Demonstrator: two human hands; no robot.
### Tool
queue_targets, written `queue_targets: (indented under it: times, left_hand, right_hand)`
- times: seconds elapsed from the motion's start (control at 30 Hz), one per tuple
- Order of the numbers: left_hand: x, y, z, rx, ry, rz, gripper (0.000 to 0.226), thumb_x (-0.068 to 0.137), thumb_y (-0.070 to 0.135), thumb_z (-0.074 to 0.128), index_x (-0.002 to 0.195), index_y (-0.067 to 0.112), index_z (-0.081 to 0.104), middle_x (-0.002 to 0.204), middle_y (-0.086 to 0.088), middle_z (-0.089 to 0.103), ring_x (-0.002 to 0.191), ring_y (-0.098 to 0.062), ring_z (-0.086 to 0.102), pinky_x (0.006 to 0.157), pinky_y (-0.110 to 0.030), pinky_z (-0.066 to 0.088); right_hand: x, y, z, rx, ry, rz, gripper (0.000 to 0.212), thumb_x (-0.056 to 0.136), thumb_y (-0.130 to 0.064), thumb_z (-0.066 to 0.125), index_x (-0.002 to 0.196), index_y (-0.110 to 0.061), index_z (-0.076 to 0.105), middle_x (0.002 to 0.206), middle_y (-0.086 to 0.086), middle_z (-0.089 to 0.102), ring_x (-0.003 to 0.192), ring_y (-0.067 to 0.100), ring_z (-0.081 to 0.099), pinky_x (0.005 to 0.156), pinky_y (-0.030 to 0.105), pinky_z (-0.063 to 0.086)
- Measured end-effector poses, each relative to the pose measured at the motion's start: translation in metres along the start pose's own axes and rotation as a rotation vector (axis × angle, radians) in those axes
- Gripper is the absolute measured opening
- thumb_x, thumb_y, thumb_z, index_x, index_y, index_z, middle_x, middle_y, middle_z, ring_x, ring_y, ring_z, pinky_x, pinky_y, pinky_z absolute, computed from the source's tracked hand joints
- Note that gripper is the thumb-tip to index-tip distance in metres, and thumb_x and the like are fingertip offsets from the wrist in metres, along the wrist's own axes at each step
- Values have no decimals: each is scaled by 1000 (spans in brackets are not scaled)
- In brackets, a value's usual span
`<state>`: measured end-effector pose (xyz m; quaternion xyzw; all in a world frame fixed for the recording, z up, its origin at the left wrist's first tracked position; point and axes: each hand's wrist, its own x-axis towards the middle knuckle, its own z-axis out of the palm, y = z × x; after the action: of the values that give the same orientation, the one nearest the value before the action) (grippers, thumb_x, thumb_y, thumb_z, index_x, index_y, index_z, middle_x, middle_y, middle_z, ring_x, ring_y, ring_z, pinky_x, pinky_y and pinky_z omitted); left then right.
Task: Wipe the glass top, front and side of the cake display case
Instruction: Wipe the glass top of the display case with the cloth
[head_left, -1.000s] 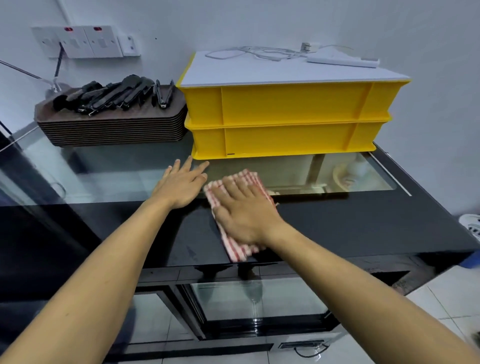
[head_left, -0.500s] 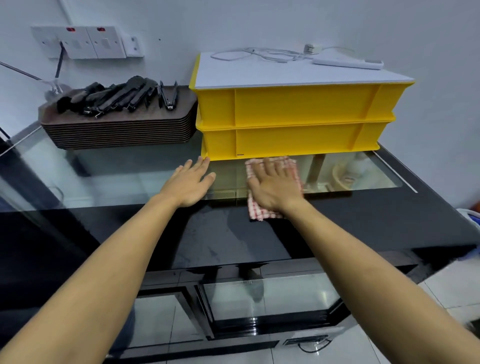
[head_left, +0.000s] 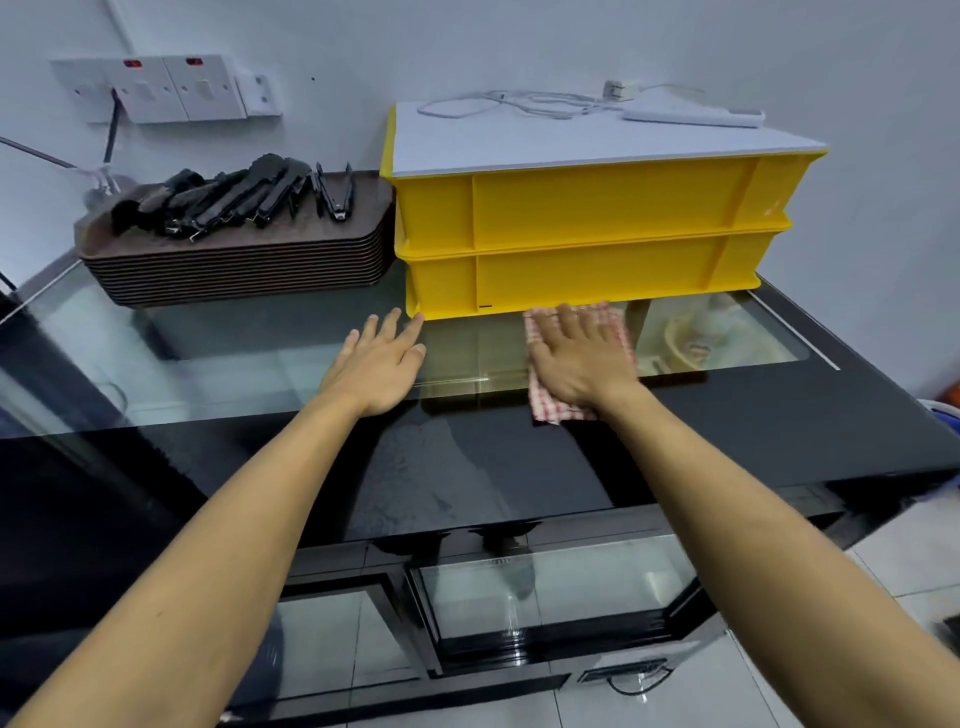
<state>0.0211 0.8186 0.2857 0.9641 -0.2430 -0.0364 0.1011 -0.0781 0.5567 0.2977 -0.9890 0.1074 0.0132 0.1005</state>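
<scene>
The glass top (head_left: 260, 353) of the display case (head_left: 519, 467) has its far edge crowded: a stack of brown trays (head_left: 234, 270) carrying black tongs (head_left: 234, 195) sits far left, and 2 stacked yellow crates (head_left: 587, 234) with a white board (head_left: 571, 137) on top sit far right, against the wall. Open glass runs along the near side of both, widest in front of the trays. A glossy black band (head_left: 727, 431) forms the near edge of the top, and the right edge drops to a tiled floor (head_left: 904, 551).

The left hand (head_left: 379, 361) lies flat on the glass, fingers straight and spread, holding nothing, its fingertips just beside the lower crate's near left corner. The right hand (head_left: 582, 358) presses flat, fingers extended, on a red-and-white checked cloth (head_left: 558, 410), which lies on the glass touching the lower crate's near wall and overlaps the black band.
</scene>
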Motion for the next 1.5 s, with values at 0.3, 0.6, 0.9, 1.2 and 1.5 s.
queue_targets:
  times: [0.3,0.6,0.9,1.2,1.5]
  left_hand:
    - [6,-20,-8,-5,-29,-33,49,110,55,12,157,63,3,176,1,1,161,-36,-5,128,-53,-5]
    - [5,-18,-9,26,-51,-41,49,109,57,9,157,63,-1,175,2,-2,160,-36,-8,129,-52,-5]
    - [2,-20,-4,11,-22,-15,50,108,59,10,158,61,7,175,3,0,160,-37,-7,129,-52,-5]
    - [7,-26,-6,19,-51,21,51,105,68,17,156,65,13,175,5,2,160,-39,-5,127,-57,-3]
    - [4,-30,-8,34,-41,56,54,104,70,18,157,63,10,175,8,-1,161,-35,-6,128,-56,-4]
  right_hand:
    - [-86,-10,6,-114,-22,-489,69,100,-63,0,164,-39,2,172,-8,-11,157,9,-17,126,35,-18]
    - [-4,-42,12,-16,-5,-104,65,107,-54,11,166,-30,-1,174,7,-8,160,30,-9,129,49,-6]
    - [-56,2,6,-86,15,-322,73,97,-65,-1,165,-39,4,174,-5,-6,159,13,-11,127,38,-14]
    - [-33,-77,19,-24,-22,-287,62,109,-54,12,166,-33,-1,173,1,-11,159,25,-13,129,43,-9]
    - [-27,7,0,-54,-29,-147,61,107,-59,11,164,-42,-2,173,-5,-10,160,19,-11,128,37,-9]
